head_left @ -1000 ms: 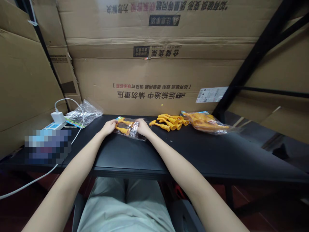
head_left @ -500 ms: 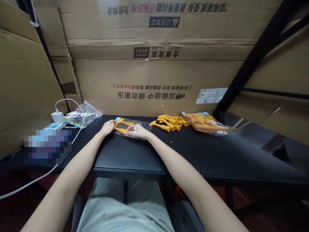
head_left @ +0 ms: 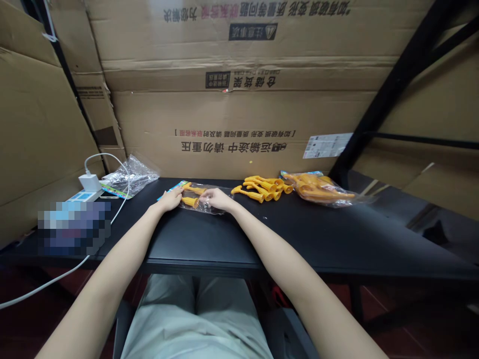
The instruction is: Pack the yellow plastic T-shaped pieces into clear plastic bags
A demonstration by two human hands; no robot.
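A clear plastic bag [head_left: 211, 206] with a blue printed header card lies on the black table, with orange plastic pieces [head_left: 190, 202] in it, each flared to a hollow cup at one end. My left hand [head_left: 170, 200] is over the header end, its fingers closed on the bag at the narrow ends of the pieces. At the bag's other end, my right hand [head_left: 216, 198] pinches the film beside the cup ends. Its fingertips are partly hidden. Just to the right lies a group of several loose orange pieces [head_left: 264, 188].
A fuller bag of orange pieces [head_left: 318, 188] lies at the back right. Crumpled clear packaging [head_left: 136, 174], a white charger [head_left: 89, 182] with its cable, and a blurred-out item [head_left: 75, 227] are on the left. A cardboard wall [head_left: 232, 109] stands behind the black table [head_left: 209, 244].
My left hand has shifted slightly right over the header card, so more blue shows behind it. My right hand has drawn back a little, uncovering the cup end of the lower orange piece.
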